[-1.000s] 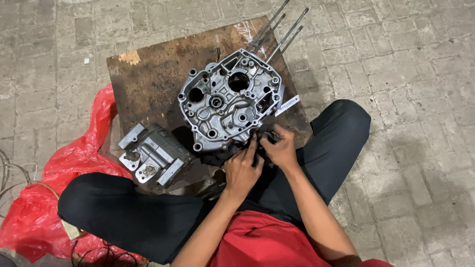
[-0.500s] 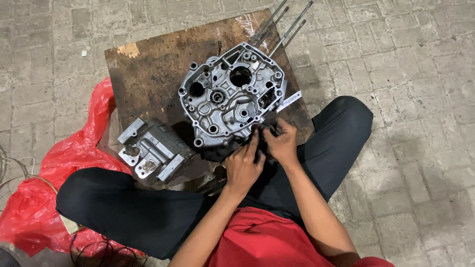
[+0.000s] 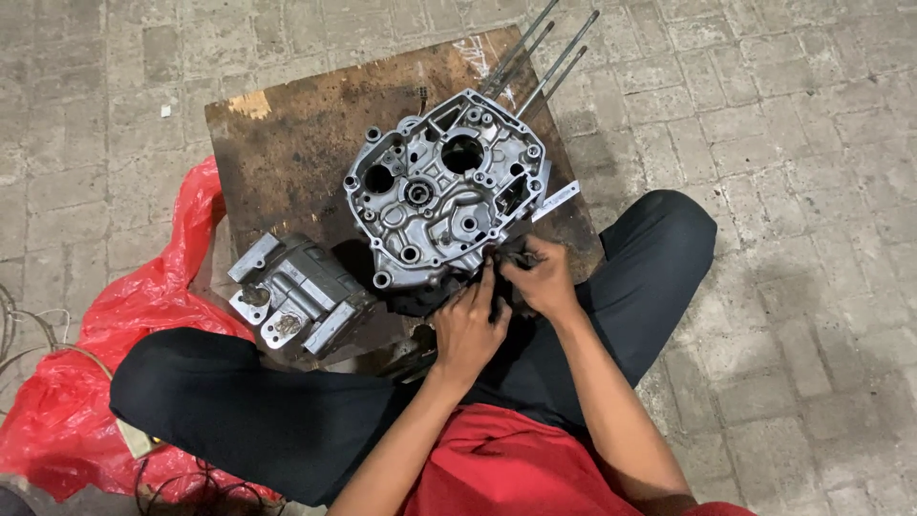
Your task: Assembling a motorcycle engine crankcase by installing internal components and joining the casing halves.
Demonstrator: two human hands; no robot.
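Hands meet at the near edge of the engine crankcase half, which lies open side up on a stained wooden board set on the paved floor. From my seat I see the left hand with its fingers curled up against the dark underside of the casing at its near corner, and the right hand bent in beside it, fingertips pressed to the same spot. Both hands are clenched around something small and dark there, but I cannot tell what it is or whether either one truly grips it; the two hands touch each other.

Four long stud rods stick out from the far end of the crankcase, pointing away over the board's far corner. Just left of the casing, near my left knee, lies a grey metal cylinder block, tilted on the board's near edge. A flat light strip pokes out from under the casing on the right side. A red plastic bag is crumpled on the floor to the left, partly under the crossed legs in black trousers.
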